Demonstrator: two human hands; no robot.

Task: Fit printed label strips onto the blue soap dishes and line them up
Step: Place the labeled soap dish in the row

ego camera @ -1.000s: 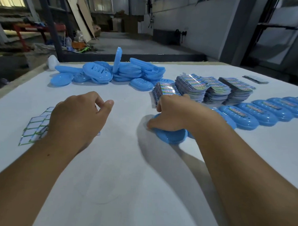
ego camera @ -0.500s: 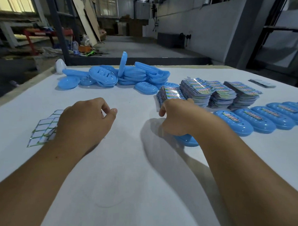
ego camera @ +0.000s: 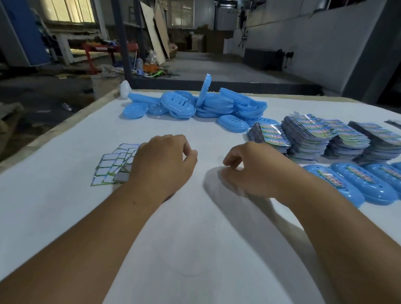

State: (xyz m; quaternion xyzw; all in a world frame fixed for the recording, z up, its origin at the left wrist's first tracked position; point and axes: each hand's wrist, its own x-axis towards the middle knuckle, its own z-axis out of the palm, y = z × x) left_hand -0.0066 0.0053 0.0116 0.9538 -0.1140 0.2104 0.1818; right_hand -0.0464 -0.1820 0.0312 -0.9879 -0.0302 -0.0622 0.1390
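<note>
Since half a second ago the right hand (ego camera: pixel 252 170) has come off the blue dish it was pushing to the end of the row and drawn back toward the middle of the worktop (ego camera: pixel 60 213); its fingers (ego camera: pixel 229 158) are now loosely curled with nothing between them. The left hand (ego camera: pixel 163 166) has hardly shifted: it sits over the small sheet of white stickers (ego camera: pixel 111 165), fingers bent and thumb against the forefinger, though whether anything is pinched there cannot be told. Labelled soap dishes (ego camera: pixel 332 186) lie side by side in a row at the right, each with its strip across the top, and the nearest one is close to the right forearm. Behind them stand the stacks of printed label strips (ego camera: pixel 308 134), and further back the heap of unlabelled blue dishes (ego camera: pixel 204 106) waits near the far edge. The likeliest slip from here is a knock: if the right arm swings out toward the strips or reaches over for a fresh dish, the forearm could brush the end dish and skew the row (the dishes look light and would probably slide easily on the smooth sheet). The stacks lean a little and overlap, so a hasty pinch may fan them or lift two strips at once. One dish in the heap stands on edge and could topple when its neighbours are pulled out.
</note>
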